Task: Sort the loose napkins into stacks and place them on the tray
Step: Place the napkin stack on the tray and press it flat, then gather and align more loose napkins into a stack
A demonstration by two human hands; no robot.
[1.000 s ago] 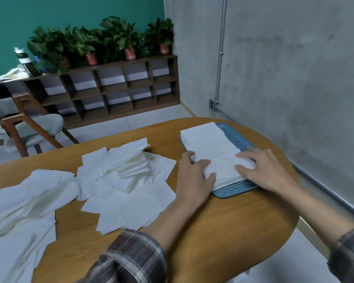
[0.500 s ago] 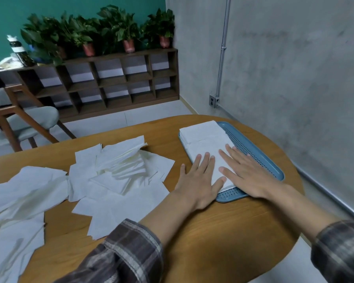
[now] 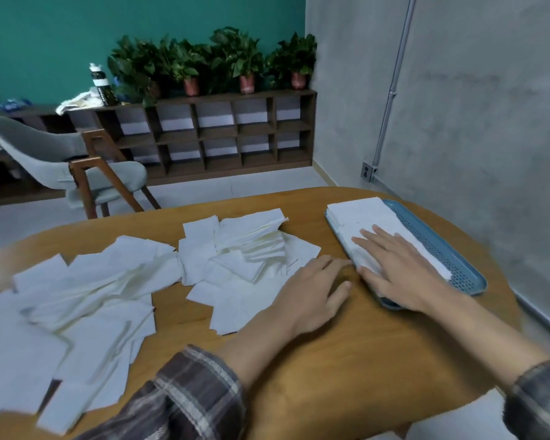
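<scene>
With the right hand (image 3: 397, 274) lying flat and open on the napkin stacks (image 3: 365, 223) in the blue tray (image 3: 458, 265) at the table's right edge, and the left hand (image 3: 315, 293) open, holding nothing, beside the loose napkins (image 3: 235, 265) mid-table, a careless sweep could have knocked the stacks askew.

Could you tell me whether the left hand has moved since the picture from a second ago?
Yes. The left hand has slid off the stack on the tray, leftward onto the table, toward the loose napkins.

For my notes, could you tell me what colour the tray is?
The tray is blue, shown in the head view.
</scene>
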